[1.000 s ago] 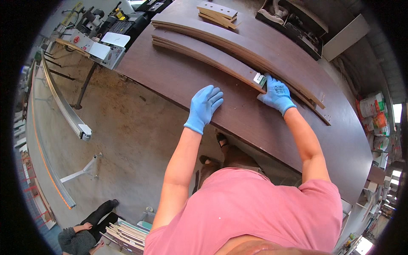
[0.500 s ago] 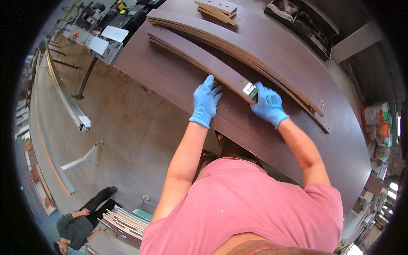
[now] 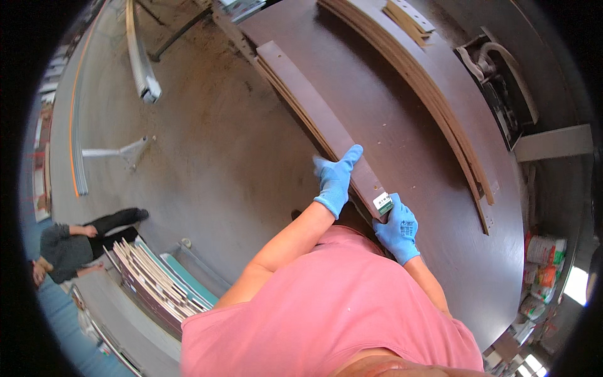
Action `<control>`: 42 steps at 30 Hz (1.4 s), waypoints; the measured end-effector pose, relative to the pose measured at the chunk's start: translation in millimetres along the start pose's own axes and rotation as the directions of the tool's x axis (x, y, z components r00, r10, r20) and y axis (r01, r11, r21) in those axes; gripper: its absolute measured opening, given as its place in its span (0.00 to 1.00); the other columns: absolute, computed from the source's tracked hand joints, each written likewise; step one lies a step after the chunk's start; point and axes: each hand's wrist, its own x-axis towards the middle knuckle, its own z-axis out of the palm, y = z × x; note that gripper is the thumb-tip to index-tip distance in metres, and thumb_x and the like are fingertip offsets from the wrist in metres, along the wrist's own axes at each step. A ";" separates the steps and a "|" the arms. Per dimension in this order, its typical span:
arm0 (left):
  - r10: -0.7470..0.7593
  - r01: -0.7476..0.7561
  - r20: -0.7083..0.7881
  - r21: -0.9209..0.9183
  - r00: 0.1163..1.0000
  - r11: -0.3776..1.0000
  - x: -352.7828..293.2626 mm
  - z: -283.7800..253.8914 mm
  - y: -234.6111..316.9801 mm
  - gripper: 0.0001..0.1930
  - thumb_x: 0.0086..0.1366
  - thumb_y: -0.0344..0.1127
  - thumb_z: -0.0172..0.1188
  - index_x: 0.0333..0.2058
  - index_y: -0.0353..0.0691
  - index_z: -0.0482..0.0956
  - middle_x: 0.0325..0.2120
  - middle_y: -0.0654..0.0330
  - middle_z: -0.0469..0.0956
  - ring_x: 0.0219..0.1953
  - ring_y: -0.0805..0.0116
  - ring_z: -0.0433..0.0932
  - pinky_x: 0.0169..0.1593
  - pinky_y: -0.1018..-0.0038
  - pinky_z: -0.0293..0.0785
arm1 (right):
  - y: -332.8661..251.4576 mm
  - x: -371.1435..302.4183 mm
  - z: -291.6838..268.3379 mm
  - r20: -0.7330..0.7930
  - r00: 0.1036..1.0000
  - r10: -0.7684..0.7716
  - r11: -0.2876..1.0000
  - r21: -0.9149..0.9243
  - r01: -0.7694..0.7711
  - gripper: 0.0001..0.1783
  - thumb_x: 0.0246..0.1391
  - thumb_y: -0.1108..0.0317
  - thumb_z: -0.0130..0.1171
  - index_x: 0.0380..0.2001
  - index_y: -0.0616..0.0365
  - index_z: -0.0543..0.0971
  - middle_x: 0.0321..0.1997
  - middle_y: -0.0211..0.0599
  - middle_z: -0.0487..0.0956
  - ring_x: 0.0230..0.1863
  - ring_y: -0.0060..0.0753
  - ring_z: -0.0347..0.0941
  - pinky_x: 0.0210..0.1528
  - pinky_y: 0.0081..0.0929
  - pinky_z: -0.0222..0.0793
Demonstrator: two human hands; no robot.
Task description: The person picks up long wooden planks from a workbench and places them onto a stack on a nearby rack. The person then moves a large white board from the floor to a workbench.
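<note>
Narrow board stack [image 3: 308, 97] slanting through frame centre; left hand [image 3: 336, 179] and right hand [image 3: 399, 229] at its lower part
Left: thumb over left edge, cannot tell if gripping; right: grasping lower end beside label [image 3: 382, 202]; curved stack [image 3: 427, 85] apart, upper right

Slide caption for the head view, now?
Gloved left hand at the side, right hand at the labelled end, of a brown board stack along the table edge.
</note>
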 end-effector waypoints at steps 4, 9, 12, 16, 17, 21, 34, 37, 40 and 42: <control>-0.014 0.123 0.228 -0.471 0.974 0.874 0.0 -53.6 -22.1 0.15 0.56 0.33 0.75 0.41 0.35 0.85 0.37 0.56 0.84 0.38 0.61 0.83 0.47 0.61 0.82 | -29.8 -20.2 8.1 0.044 0.991 -0.125 0.990 -0.066 0.127 0.21 0.45 0.68 0.66 0.44 0.53 0.71 0.34 0.51 0.82 0.40 0.58 0.79 0.41 0.51 0.73; 0.080 0.000 0.141 -0.493 0.987 0.870 -20.2 -78.8 -24.9 0.32 0.51 0.43 0.80 0.50 0.32 0.79 0.43 0.53 0.83 0.44 0.59 0.82 0.51 0.64 0.80 | -38.4 -39.4 18.6 0.014 0.980 -0.196 0.968 -0.159 0.196 0.27 0.41 0.68 0.70 0.46 0.53 0.72 0.38 0.52 0.82 0.42 0.60 0.79 0.42 0.52 0.74; 0.233 -0.199 -0.003 -0.533 0.972 0.823 -65.4 -123.2 18.3 0.37 0.49 0.42 0.81 0.54 0.31 0.74 0.48 0.51 0.80 0.49 0.59 0.80 0.53 0.66 0.78 | -53.4 -39.8 13.4 -0.020 0.912 -0.410 0.904 -0.147 0.403 0.33 0.40 0.67 0.73 0.52 0.55 0.71 0.42 0.52 0.81 0.45 0.60 0.78 0.46 0.50 0.73; 0.457 -0.527 -0.273 -0.548 0.846 0.649 -105.0 -182.5 32.5 0.38 0.48 0.40 0.80 0.54 0.29 0.71 0.45 0.51 0.79 0.47 0.58 0.79 0.52 0.65 0.79 | -91.4 -40.5 8.1 0.025 0.758 -0.652 0.758 0.010 0.652 0.39 0.42 0.65 0.74 0.58 0.56 0.69 0.47 0.53 0.80 0.48 0.58 0.77 0.49 0.49 0.72; 0.499 -0.613 -0.356 -0.480 0.790 0.628 -104.1 -204.8 45.5 0.40 0.48 0.41 0.80 0.55 0.29 0.70 0.46 0.50 0.79 0.47 0.58 0.79 0.52 0.65 0.79 | -115.7 -27.0 12.0 0.066 0.687 -0.724 0.690 0.052 0.722 0.41 0.42 0.63 0.75 0.60 0.57 0.68 0.50 0.55 0.79 0.50 0.59 0.77 0.51 0.48 0.72; 0.566 -0.799 -0.587 -0.270 0.579 0.538 -122.5 -304.6 60.4 0.43 0.45 0.47 0.81 0.55 0.31 0.70 0.46 0.48 0.80 0.48 0.58 0.80 0.52 0.65 0.80 | -195.2 9.1 44.9 0.276 0.256 -0.926 0.372 0.562 0.739 0.49 0.51 0.54 0.74 0.69 0.63 0.61 0.64 0.55 0.73 0.62 0.54 0.72 0.62 0.45 0.68; 0.400 -0.469 -0.705 0.107 0.586 0.876 -440.3 -565.6 -189.2 0.42 0.43 0.42 0.81 0.55 0.26 0.74 0.45 0.48 0.81 0.46 0.60 0.80 0.52 0.69 0.77 | -376.0 -326.1 201.7 0.378 -0.257 -0.889 0.399 0.917 -0.032 0.41 0.64 0.63 0.62 0.72 0.67 0.56 0.72 0.51 0.66 0.70 0.42 0.66 0.68 0.37 0.65; 0.263 -0.199 -0.696 0.174 0.668 0.964 -510.0 -588.0 -309.5 0.42 0.44 0.39 0.80 0.56 0.25 0.73 0.45 0.48 0.81 0.46 0.60 0.80 0.53 0.69 0.77 | -363.0 -431.2 252.3 0.559 -0.392 -0.730 0.613 0.790 -0.015 0.36 0.64 0.61 0.62 0.70 0.65 0.64 0.66 0.43 0.74 0.61 0.34 0.74 0.56 0.33 0.75; 0.050 -0.038 -0.611 0.033 0.790 0.999 -574.5 -609.6 -434.3 0.47 0.42 0.46 0.78 0.61 0.31 0.71 0.50 0.44 0.80 0.51 0.55 0.79 0.56 0.61 0.74 | -279.3 -525.2 352.1 0.743 -0.445 -0.500 0.809 0.584 0.066 0.24 0.65 0.56 0.60 0.57 0.62 0.79 0.55 0.41 0.82 0.52 0.32 0.80 0.49 0.32 0.81; -0.004 0.011 -0.642 0.007 0.767 1.000 -614.0 -624.0 -512.9 0.46 0.41 0.45 0.78 0.60 0.33 0.73 0.50 0.45 0.80 0.51 0.54 0.79 0.56 0.62 0.74 | -222.9 -611.2 388.6 0.830 -0.414 -0.373 0.928 0.341 -0.154 0.24 0.61 0.55 0.65 0.53 0.61 0.79 0.48 0.35 0.82 0.48 0.34 0.81 0.48 0.35 0.83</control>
